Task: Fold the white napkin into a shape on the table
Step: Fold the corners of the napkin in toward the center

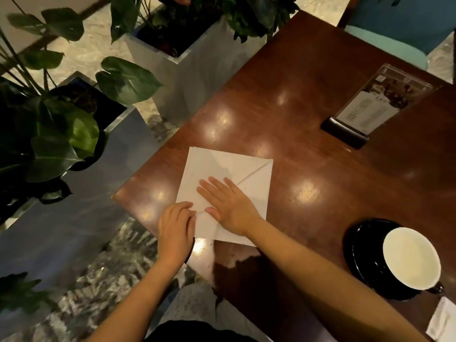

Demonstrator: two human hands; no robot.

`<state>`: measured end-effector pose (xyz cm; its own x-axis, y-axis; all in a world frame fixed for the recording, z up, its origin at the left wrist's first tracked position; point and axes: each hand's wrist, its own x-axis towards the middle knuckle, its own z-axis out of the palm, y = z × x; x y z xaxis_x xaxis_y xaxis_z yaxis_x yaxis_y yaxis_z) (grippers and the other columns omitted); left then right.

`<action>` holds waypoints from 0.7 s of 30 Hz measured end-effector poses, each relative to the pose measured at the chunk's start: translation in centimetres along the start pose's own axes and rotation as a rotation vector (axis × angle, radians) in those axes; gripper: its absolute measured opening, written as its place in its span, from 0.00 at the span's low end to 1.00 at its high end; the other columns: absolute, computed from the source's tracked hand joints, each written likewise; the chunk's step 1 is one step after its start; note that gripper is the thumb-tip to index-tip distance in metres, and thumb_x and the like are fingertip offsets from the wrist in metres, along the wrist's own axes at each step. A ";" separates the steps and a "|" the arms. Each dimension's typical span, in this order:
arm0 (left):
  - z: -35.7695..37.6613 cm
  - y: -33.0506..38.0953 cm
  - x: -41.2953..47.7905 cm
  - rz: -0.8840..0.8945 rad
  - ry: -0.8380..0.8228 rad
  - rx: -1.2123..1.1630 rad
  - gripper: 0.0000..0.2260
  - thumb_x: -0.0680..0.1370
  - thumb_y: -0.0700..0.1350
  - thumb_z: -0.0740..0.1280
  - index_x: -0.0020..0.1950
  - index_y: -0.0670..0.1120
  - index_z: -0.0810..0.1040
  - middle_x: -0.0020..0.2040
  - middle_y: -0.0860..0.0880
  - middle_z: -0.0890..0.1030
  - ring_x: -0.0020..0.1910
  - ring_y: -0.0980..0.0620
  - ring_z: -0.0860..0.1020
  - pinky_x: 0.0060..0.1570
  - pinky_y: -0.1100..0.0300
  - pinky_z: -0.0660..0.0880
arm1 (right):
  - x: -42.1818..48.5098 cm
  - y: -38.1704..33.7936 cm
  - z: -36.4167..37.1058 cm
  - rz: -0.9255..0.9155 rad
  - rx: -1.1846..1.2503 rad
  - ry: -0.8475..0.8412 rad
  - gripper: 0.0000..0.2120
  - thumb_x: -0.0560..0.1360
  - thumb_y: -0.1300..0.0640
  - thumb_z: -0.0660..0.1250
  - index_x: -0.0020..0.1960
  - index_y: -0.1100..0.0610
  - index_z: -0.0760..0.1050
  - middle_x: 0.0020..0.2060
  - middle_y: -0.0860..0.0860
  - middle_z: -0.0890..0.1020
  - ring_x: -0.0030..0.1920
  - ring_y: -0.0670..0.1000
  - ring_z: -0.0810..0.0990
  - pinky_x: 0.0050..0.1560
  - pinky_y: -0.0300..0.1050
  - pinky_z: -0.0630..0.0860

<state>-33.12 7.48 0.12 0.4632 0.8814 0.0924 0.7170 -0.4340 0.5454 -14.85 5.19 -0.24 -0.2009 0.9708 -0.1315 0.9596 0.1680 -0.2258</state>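
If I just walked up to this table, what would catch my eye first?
The white napkin, bright against the dark wooden table, lies near its left corner with a diagonal fold showing. The right hand presses flat on it while the left hand works its near edge. A white cup on a black saucer sits at right.

Dim warm light; overhead lamp glare spots on table (320, 134); wide-angle bend at edges; slight soft blur.

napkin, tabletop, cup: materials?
Napkin: looks like matte white paper or thin cloth; holds sharp, flat creases. Tabletop: dark wood or veneer, glossy; faint grain under bright lamp reflections. Cup: likely glazed ceramic, smooth cream inside, black outside.
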 end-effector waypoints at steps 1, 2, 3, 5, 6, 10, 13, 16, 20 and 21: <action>0.0 0.0 0.0 -0.001 0.005 0.002 0.12 0.75 0.46 0.58 0.45 0.43 0.79 0.52 0.47 0.80 0.54 0.51 0.71 0.55 0.63 0.60 | 0.0 0.9 -0.2 0.002 -0.007 0.001 0.25 0.80 0.47 0.47 0.74 0.53 0.57 0.74 0.51 0.62 0.74 0.53 0.58 0.74 0.56 0.51; 0.0 0.1 -0.1 0.000 0.009 0.007 0.12 0.75 0.46 0.58 0.45 0.43 0.79 0.52 0.47 0.80 0.54 0.51 0.70 0.54 0.64 0.60 | -0.1 1.8 -0.6 0.019 -0.012 0.001 0.25 0.80 0.47 0.46 0.74 0.54 0.57 0.74 0.51 0.62 0.74 0.54 0.58 0.73 0.57 0.52; 0.0 0.1 -0.1 0.000 0.012 0.012 0.12 0.76 0.46 0.58 0.45 0.43 0.79 0.52 0.47 0.80 0.54 0.51 0.70 0.54 0.64 0.60 | -0.1 2.8 -1.0 0.048 -0.019 0.000 0.25 0.79 0.46 0.45 0.74 0.54 0.57 0.74 0.51 0.62 0.74 0.54 0.58 0.73 0.57 0.53; -0.1 0.1 -0.2 0.004 0.017 0.016 0.12 0.76 0.46 0.58 0.45 0.43 0.79 0.52 0.47 0.80 0.54 0.51 0.71 0.54 0.63 0.61 | -0.1 5.2 -1.7 0.119 -0.045 -0.025 0.27 0.79 0.45 0.41 0.75 0.54 0.54 0.75 0.51 0.58 0.75 0.53 0.55 0.74 0.56 0.51; -0.1 0.0 -0.2 0.006 0.019 0.017 0.12 0.76 0.46 0.58 0.45 0.43 0.79 0.52 0.47 0.80 0.54 0.51 0.71 0.55 0.63 0.61 | -0.1 6.4 -2.1 0.156 -0.060 -0.032 0.28 0.78 0.45 0.39 0.76 0.54 0.51 0.76 0.50 0.56 0.75 0.52 0.52 0.74 0.55 0.50; 0.0 -0.1 -0.2 0.015 0.023 0.018 0.12 0.76 0.46 0.58 0.45 0.43 0.80 0.52 0.46 0.81 0.54 0.50 0.72 0.57 0.60 0.63 | -0.5 11.3 -3.6 0.289 -0.091 -0.001 0.30 0.78 0.42 0.36 0.76 0.53 0.47 0.76 0.49 0.52 0.76 0.50 0.47 0.75 0.53 0.44; 0.0 -0.1 -0.2 0.002 0.021 0.004 0.12 0.76 0.46 0.58 0.45 0.43 0.79 0.52 0.46 0.80 0.54 0.51 0.71 0.57 0.63 0.61 | -0.6 13.1 -4.1 0.273 -0.129 -0.032 0.29 0.78 0.43 0.34 0.76 0.52 0.45 0.76 0.47 0.50 0.76 0.49 0.45 0.74 0.52 0.40; -0.3 0.1 -0.1 -0.008 0.031 0.009 0.12 0.76 0.46 0.58 0.43 0.43 0.79 0.50 0.46 0.79 0.53 0.51 0.70 0.56 0.63 0.59 | -0.5 14.3 -4.2 0.445 -0.103 0.054 0.26 0.80 0.46 0.41 0.76 0.53 0.49 0.76 0.49 0.53 0.76 0.51 0.48 0.74 0.53 0.43; -0.8 0.5 0.2 0.028 0.035 0.084 0.11 0.75 0.46 0.58 0.42 0.45 0.79 0.46 0.49 0.79 0.49 0.51 0.71 0.51 0.62 0.58 | -1.4 14.6 -4.8 0.541 0.050 0.237 0.19 0.81 0.54 0.52 0.71 0.56 0.64 0.71 0.52 0.67 0.73 0.54 0.61 0.72 0.54 0.54; -0.9 0.4 0.3 0.033 0.031 0.100 0.10 0.75 0.46 0.58 0.43 0.46 0.79 0.45 0.50 0.78 0.48 0.51 0.71 0.51 0.62 0.58 | -1.6 14.4 -4.9 0.493 0.092 0.293 0.17 0.80 0.56 0.55 0.67 0.56 0.70 0.67 0.53 0.72 0.69 0.56 0.66 0.69 0.53 0.60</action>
<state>-33.15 7.69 1.14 0.4721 0.8710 0.1357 0.7508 -0.4780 0.4558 0.24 6.88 1.42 0.3411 0.9396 0.0271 0.9021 -0.3191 -0.2906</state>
